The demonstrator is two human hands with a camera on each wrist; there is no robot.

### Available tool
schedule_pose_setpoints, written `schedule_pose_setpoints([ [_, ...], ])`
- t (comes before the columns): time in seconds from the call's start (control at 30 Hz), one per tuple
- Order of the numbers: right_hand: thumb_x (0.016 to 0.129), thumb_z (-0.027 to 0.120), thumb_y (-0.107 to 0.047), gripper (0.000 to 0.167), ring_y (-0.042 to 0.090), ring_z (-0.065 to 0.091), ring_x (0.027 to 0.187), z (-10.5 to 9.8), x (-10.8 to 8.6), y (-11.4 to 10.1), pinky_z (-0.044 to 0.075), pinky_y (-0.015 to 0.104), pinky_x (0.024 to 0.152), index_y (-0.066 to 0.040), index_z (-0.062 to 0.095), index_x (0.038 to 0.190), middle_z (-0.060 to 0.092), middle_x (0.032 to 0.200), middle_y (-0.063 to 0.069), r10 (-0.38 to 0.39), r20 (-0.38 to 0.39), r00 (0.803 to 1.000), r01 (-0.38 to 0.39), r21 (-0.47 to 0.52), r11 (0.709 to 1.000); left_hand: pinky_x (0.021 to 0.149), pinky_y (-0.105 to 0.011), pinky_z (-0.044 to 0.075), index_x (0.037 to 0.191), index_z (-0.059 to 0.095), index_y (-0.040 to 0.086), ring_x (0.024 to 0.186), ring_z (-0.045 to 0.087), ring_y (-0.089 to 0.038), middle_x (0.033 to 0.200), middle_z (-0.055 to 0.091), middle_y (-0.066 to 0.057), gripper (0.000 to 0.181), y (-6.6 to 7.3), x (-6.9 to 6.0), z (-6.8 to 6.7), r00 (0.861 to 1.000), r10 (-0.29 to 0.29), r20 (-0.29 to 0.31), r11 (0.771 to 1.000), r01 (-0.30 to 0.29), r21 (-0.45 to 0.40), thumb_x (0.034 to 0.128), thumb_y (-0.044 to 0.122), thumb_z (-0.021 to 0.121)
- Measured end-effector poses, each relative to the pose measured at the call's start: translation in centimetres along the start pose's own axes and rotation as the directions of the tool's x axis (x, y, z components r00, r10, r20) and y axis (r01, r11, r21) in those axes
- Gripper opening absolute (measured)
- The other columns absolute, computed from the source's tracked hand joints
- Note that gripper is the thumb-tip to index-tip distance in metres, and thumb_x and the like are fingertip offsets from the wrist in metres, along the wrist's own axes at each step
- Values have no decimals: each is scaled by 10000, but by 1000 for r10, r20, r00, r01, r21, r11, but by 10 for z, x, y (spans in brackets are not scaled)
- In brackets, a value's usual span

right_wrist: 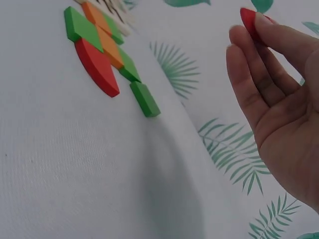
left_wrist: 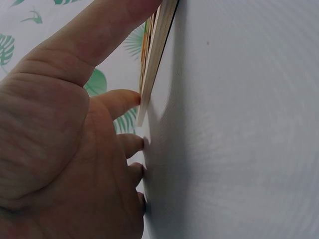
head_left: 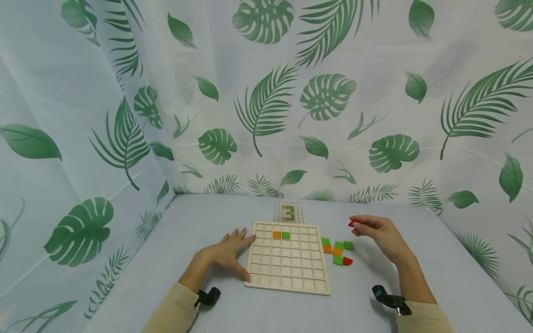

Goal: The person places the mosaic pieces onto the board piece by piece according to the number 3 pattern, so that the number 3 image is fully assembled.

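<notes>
A wooden grid board (head_left: 287, 268) lies flat on the table, with an orange square tile (head_left: 276, 235) and a green square tile (head_left: 286, 236) side by side in one of its upper rows. My left hand (head_left: 225, 252) rests at the board's left edge, fingers spread, thumb near the lower left corner. Raised to the right of the board, my right hand (head_left: 385, 236) pinches a red block (right_wrist: 251, 25) between thumb and fingers. Below and left of that hand lie several loose green and orange tiles (head_left: 338, 252) and a red quarter-round block (right_wrist: 97, 67).
Behind the board lies a small pattern card (head_left: 288, 212) printed with a grid and coloured squares. The white table (head_left: 216, 305) meets a leaf-printed curtain (head_left: 266, 115) at the back and left. Wrist cameras (head_left: 210, 296) are strapped to both forearms.
</notes>
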State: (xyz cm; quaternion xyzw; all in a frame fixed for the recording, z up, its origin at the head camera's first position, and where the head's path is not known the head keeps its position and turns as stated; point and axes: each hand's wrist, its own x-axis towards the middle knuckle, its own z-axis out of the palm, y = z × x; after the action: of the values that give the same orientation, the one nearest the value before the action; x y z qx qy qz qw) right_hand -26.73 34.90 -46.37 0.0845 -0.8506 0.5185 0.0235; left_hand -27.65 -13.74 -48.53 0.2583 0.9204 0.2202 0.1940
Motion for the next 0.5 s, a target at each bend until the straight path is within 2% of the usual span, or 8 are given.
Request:
schedule_pose_setpoints([
  [0.1, 1071, 586, -359, 444, 257, 757, 1020, 3, 2, -2, 567, 164, 894, -35, 639, 1371, 760, 1117, -13, 3, -14, 1000, -2, 57, 998, 1311, -592, 27, 1673, 242, 244, 1630, -27, -381, 1758, 33, -160, 1259, 0, 1, 0, 1000, -6, 1, 1000, 6, 6, 677, 615, 916],
  [0.17, 1079, 568, -357, 445, 243, 770, 1005, 5, 4, -3, 590, 189, 894, -17, 623, 1361, 751, 1079, -41, 11, -14, 1000, -9, 113, 994, 1312, -590, 30, 1673, 239, 248, 1631, -26, -378, 1759, 34, -158, 1257, 1, 1, 0, 1000, -9, 3, 1000, 9, 14, 680, 619, 913],
  [0.3, 1090, 549, -328, 444, 228, 784, 985, 7, 6, -4, 616, 231, 873, 22, 585, 1361, 745, 1085, 52, 24, -18, 1000, -20, 181, 983, 1312, -590, 37, 1674, 238, 253, 1631, -20, -377, 1759, 41, -158, 1253, 0, 2, 1, 1000, -15, 2, 1000, 15, 26, 682, 626, 908],
  [0.37, 1091, 550, -313, 444, 196, 783, 977, 8, 6, -4, 612, 221, 873, 27, 573, 1375, 720, 1124, 129, 27, -25, 999, -22, 176, 984, 1311, -591, 38, 1673, 240, 256, 1631, -19, -377, 1759, 42, -156, 1253, 0, 2, 1, 1000, -16, 2, 999, 16, 28, 681, 626, 909],
  [0.5, 1083, 575, -274, 426, 127, 767, 969, 12, 8, -6, 599, 199, 890, 32, 570, 1379, 644, 1149, 190, 2, -33, 999, 4, 170, 985, 1312, -590, 35, 1673, 242, 257, 1631, -20, -377, 1760, 43, -153, 1252, -1, 3, 1, 1000, -16, 2, 999, 16, 30, 680, 631, 907],
])
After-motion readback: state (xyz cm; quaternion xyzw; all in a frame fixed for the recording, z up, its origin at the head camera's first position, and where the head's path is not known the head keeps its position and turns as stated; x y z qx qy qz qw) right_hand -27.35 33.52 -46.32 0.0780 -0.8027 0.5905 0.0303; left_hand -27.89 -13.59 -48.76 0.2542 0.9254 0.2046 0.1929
